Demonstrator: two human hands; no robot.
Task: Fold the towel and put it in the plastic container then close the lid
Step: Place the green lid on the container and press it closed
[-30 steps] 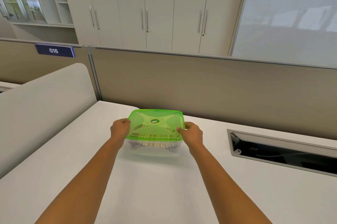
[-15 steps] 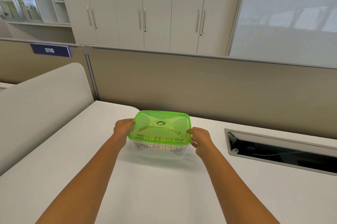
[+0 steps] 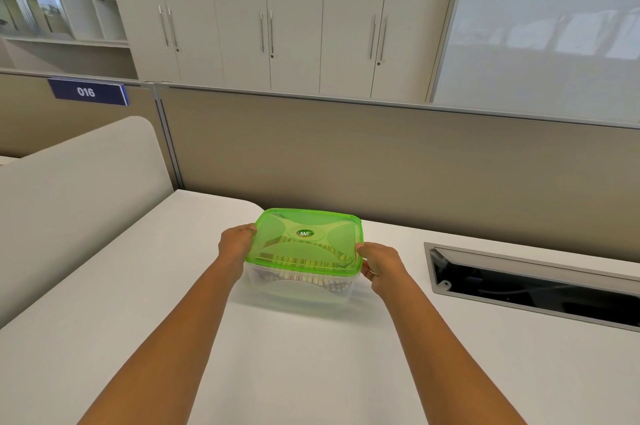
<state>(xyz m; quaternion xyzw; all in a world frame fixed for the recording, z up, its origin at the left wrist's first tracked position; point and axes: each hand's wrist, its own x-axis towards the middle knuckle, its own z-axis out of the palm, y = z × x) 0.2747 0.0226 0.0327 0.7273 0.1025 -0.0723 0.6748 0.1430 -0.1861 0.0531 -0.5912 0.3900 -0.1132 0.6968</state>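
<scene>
Container sits between both hands, lid on.

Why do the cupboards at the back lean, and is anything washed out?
Head view: the wide-angle lens tilts the cupboards; the glass panel is pale with reflections; soft, even light leaves only a faint shadow under the container; the green lid and both hands stay sharp.

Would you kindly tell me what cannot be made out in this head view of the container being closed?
- Towel: only a striped blur through the lid and the cloudy container wall; its fold is unreadable.
- Lid seal: the far rim faces away; the side edges sit under the left hand and right hand.
- Desk slot: its inside is dark and cut off at the right edge.
</scene>
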